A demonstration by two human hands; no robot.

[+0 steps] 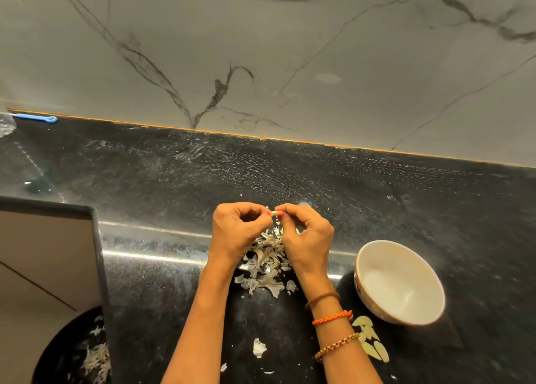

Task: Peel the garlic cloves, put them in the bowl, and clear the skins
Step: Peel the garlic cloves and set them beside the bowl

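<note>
Head view, mid-peel from what I can see. Bowl [399,282] sits on the black counter [377,186] to the right of the hands and looks empty, no peeled cloves visible in it, so I'd judge the bowl step barely started or not started. Pile of skins [265,263] lies on the counter under and between the wrists, plus loose scraps [259,347] nearer the front edge; clearing not done. Dark bin [72,351] at lower left, below counter level, already has some papery skins in it. A few leaves [369,340] lie by the right wrist, just beside the bowl, probably not part of the job. Left hand [239,228] and right hand [307,232] are brought together above the skin pile, fingers curled, both pinching one small garlic clove [274,212] between fingertips. Clove is tiny in frame; can't tell how much skin is left on it. Remaining by my read: finish this clove, drop it in the bowl, sweep the skins.
</note>
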